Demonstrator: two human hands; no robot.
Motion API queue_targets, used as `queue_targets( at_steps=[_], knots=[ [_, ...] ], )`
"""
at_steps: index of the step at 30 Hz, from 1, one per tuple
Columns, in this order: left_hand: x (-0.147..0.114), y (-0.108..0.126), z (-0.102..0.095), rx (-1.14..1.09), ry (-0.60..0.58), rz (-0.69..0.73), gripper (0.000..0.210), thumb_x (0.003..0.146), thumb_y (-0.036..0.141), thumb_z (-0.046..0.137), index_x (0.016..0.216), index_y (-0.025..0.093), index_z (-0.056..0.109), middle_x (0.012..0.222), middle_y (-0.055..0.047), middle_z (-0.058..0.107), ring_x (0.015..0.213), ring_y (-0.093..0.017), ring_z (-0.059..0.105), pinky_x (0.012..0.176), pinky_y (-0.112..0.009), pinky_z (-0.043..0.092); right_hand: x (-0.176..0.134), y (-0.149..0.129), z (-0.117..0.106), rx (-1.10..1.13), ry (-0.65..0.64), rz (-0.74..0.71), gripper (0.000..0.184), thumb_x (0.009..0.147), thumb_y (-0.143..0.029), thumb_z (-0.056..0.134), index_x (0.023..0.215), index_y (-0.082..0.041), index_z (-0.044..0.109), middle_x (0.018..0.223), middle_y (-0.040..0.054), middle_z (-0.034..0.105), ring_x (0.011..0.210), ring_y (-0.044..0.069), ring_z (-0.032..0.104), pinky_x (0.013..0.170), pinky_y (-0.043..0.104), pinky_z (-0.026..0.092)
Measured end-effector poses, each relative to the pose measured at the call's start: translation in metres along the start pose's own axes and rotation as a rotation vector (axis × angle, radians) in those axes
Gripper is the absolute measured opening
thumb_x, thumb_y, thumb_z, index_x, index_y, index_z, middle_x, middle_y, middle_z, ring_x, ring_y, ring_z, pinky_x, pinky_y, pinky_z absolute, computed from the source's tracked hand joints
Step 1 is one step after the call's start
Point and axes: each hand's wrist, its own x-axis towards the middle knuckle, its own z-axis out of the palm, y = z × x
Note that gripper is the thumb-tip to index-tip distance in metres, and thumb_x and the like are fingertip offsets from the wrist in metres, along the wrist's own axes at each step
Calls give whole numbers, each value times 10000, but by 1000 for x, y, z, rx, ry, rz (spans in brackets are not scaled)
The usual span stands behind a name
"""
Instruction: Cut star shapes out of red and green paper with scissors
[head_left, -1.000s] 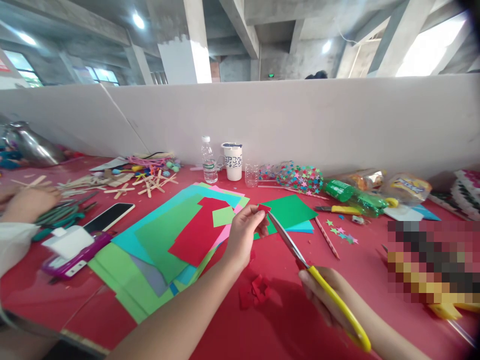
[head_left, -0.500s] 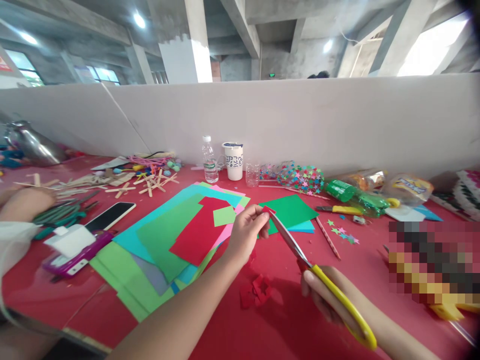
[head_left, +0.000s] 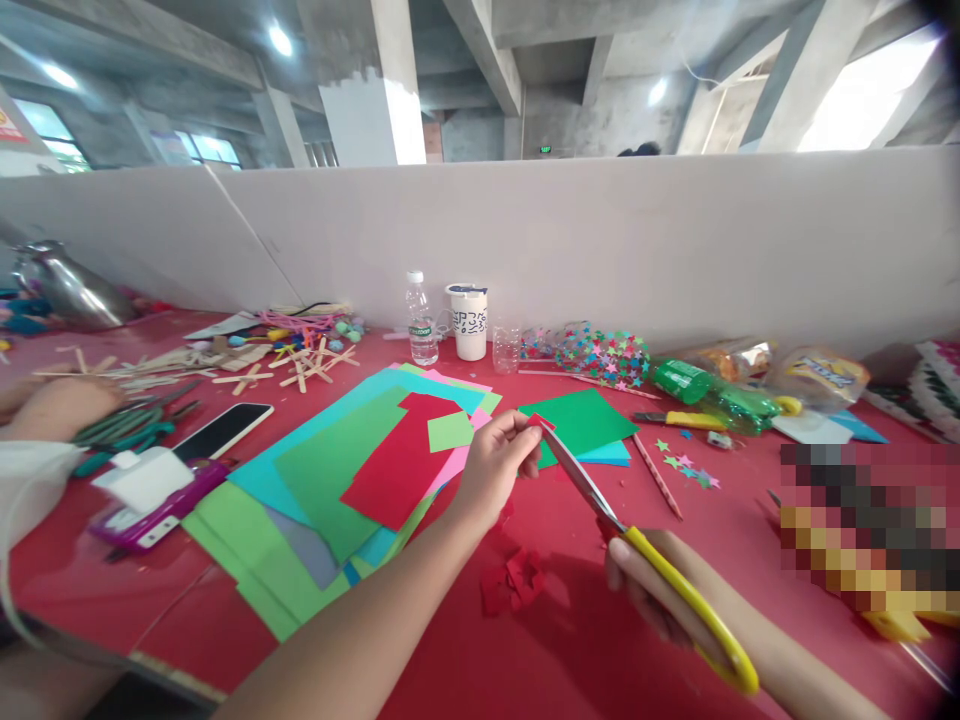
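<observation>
Between the thumb and fingers of my left hand (head_left: pixel 499 455) is a small piece of red paper (head_left: pixel 541 422), mostly hidden by the fingertips. My right hand (head_left: pixel 660 580) is closed round the yellow handles of a pair of scissors (head_left: pixel 581 475), whose blade tips reach up to the red paper. Below the hands, small red paper scraps (head_left: pixel 514 582) lie on the red tabletop. Left of my left hand, a light green paper square (head_left: pixel 450 432) rests on a red sheet (head_left: pixel 405 465). A dark green sheet (head_left: pixel 589 425) lies just behind the scissor tips.
Green and blue paper sheets (head_left: pixel 300 490) spread to the left, near a phone (head_left: pixel 223 432). Another person's arm (head_left: pixel 67 408) is at the left edge. A water bottle (head_left: pixel 421 320) and white cup (head_left: pixel 470 322) stand by the partition. A yellow utility knife (head_left: pixel 690 421) lies right.
Both hands stay almost in place, with the scissor tips still at the red paper. The scissor handles sit very slightly lower and further right. The other person's arm at left has shifted a little.
</observation>
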Motion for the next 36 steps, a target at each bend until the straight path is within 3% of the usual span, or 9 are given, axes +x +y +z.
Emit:
queue_targets(
  at_steps=[29,36],
  knots=[
    [1,-1,0,35,-2,-28,200,757,360,606,705,168,582,532,39,535,435,-79,476,455,-205,358,1,4,-1,13,7,-3,584,796,-748,369,656,-192,484,368,-81,387,322,60,336,372,179,266],
    [0,2,2,-67,-23,-72,205,730,358,634,712,160,587,541,26,561,440,-82,496,470,-209,367,2,3,2,33,30,39,517,812,-690,442,673,-194,478,388,-80,401,340,65,356,375,175,283]
  ],
)
